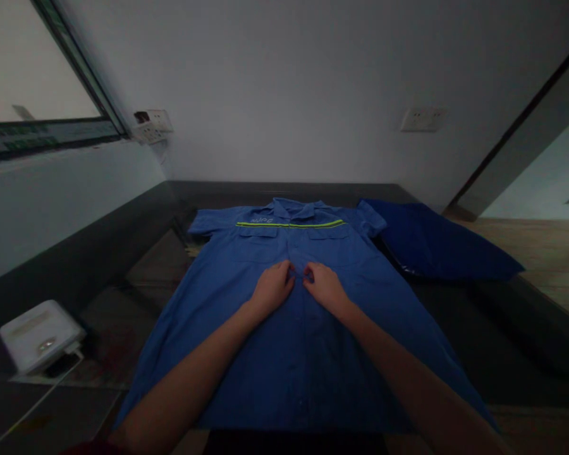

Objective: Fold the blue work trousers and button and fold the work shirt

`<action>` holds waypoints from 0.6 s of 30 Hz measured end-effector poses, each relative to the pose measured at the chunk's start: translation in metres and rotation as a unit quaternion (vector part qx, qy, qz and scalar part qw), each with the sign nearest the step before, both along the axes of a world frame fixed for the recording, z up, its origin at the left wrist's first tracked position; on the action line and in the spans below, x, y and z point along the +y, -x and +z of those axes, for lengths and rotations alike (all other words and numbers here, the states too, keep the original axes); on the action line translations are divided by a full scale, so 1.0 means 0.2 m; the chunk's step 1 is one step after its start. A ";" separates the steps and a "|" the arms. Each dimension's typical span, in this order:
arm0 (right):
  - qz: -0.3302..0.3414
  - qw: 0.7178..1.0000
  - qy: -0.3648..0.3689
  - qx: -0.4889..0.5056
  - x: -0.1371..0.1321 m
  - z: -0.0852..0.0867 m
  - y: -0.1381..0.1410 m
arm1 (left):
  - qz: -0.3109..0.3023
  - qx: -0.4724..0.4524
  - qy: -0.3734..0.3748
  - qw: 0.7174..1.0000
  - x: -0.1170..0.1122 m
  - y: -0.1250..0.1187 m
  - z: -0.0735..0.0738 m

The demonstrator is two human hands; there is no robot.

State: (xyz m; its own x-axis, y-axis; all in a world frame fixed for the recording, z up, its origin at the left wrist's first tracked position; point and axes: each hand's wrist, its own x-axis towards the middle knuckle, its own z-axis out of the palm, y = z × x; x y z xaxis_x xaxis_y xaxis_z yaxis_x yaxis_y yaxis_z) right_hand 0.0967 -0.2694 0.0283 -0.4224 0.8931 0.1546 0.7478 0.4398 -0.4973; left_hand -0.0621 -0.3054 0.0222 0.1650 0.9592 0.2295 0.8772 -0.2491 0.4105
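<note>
A blue short-sleeved work shirt (332,354) lies spread front side up, its collar toward the wall. A yellow-green stripe crosses the chest above two flap pockets, and small lettering shows at the left. Both hands are at the button placket, just below the pockets. My left hand (274,282) has its fingers curled and pinched on the shirt's front edge. Opposite it, a short gap away, my right hand (325,285) pinches the other side of the placket. Any button between the fingertips is too small to make out.
A dark blue bag or folded cloth (440,243) lies right of the shirt. At the left stands a white box-shaped device (40,335) with a white cable (40,401). Wall sockets (424,119) sit above the dark surface, and a window frame (76,57) is at upper left.
</note>
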 end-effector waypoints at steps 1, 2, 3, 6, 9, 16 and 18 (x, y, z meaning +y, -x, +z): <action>-0.003 1.000 0.009 0.017 0.01 -0.01 -0.01 | -0.005 0.000 0.001 1.000 0.01 0.01 0.00; -0.005 0.999 0.018 0.036 0.02 -0.01 -0.02 | -0.008 0.000 0.002 1.000 0.01 0.02 0.00; -0.004 0.998 0.028 0.056 0.02 -0.02 -0.03 | -0.011 0.000 0.003 1.000 0.02 0.02 0.00; 0.001 0.992 0.058 0.113 0.06 -0.05 -0.05 | -0.013 0.001 0.002 1.000 0.03 0.02 -0.01; 0.003 0.984 0.082 0.159 0.10 -0.07 -0.05 | -0.011 0.004 0.001 1.000 0.04 0.00 -0.01; 0.010 0.965 0.119 0.235 0.15 -0.12 -0.07 | -0.021 0.003 0.011 1.000 0.07 0.01 -0.03; 0.012 0.961 0.123 0.249 0.14 -0.12 -0.07 | -0.024 0.004 0.014 1.000 0.07 0.01 -0.03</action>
State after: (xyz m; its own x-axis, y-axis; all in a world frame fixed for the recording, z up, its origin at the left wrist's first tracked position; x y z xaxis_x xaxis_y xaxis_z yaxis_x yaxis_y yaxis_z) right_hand 0.1099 -0.2405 0.0044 -0.3715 0.9196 0.1280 0.3823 0.2772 -0.8815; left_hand -0.0648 -0.2911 0.0154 0.2121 0.9562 0.2018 0.8676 -0.2793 0.4115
